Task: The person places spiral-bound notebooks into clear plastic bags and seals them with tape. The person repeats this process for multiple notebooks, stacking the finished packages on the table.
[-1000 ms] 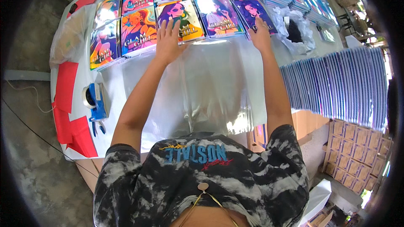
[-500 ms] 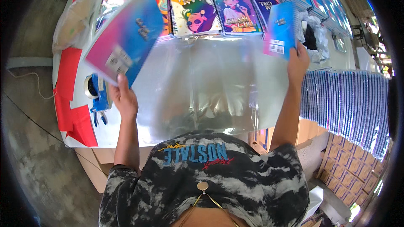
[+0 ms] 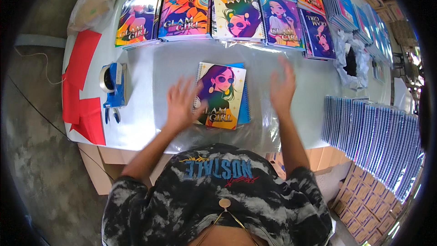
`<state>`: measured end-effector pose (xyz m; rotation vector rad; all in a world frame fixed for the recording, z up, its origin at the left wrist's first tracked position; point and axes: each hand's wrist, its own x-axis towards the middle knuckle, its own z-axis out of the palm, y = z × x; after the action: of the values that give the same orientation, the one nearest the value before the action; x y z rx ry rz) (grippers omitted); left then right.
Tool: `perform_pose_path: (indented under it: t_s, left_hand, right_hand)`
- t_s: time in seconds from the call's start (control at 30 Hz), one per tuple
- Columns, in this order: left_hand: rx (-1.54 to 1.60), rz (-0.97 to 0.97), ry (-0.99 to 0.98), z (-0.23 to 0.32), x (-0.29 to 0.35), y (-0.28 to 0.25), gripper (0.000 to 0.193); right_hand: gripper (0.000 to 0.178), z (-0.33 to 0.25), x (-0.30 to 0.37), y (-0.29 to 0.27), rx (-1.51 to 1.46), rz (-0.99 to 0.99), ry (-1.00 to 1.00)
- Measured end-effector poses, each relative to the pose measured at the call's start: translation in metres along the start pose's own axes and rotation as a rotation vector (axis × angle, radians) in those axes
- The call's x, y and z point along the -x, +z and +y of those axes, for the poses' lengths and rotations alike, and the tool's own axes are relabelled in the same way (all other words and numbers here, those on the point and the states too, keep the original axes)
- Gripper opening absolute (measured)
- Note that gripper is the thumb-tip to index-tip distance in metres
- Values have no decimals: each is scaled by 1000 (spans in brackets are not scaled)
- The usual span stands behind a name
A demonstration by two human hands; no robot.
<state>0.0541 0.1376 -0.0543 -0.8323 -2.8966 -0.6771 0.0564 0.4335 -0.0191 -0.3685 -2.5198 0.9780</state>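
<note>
In the middle of the table lies a spiral notebook (image 3: 221, 93) with a picture of a long-haired figure in sunglasses on its cover. Beneath it, a blue-covered notebook (image 3: 246, 109) sticks out at the right, slightly turned. A clear plastic sheet (image 3: 261, 130) spreads under and around the pair. Just left of the notebooks is my left hand (image 3: 182, 102), fingers spread, its thumb side overlapping the cover's edge; whether it touches cannot be made out. My right hand (image 3: 283, 89) hovers apart from them on the right, empty and open, blurred by motion.
Rows of colourful notebooks (image 3: 185, 13) line the table's far side. Blue notebook stacks (image 3: 341, 9) stand far right, near crumpled plastic (image 3: 354, 66). A long row of spiral-bound notebooks (image 3: 371, 136) fills the right. A blue tape dispenser (image 3: 116, 84) and red sheets (image 3: 84, 61) lie left.
Both hands have let go of the notebooks they held up, which appear to be the two now lying overlapped at the table's middle. My hands have moved inward. The view has shifted slightly.
</note>
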Motion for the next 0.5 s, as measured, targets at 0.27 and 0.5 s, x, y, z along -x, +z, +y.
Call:
perform_pose_path:
  t_s: [0.27,0.5]
  left_hand:
    - [-295,215,39,-80,-167,0,56]
    - [752,574,-409,-49,-99,-64,28]
  right_hand:
    - [68,49,-182,62,654,-341,270]
    - [32,3,-151,-19,-137,-55,34]
